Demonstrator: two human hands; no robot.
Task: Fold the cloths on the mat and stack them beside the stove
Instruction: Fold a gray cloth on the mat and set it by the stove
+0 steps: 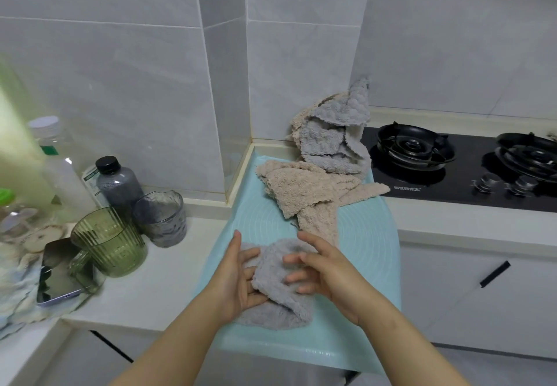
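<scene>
The white counter (193, 265) runs along a tiled wall and turns a corner. A pale blue-green mat (370, 235) lies flat on it, its near edge hanging over the front. Just right of the mat, a black glass stove (464, 186) is set into the top. To the left stand a green glass (110, 242), a grey glass (161, 218), a dark bottle (116, 185) and a clear bottle (61, 168). A phone (60, 277) lies beside the green glass.

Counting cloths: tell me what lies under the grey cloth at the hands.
The mat shows around the grey cloth, so it lies on that. Anything else beneath it is covered.
</scene>
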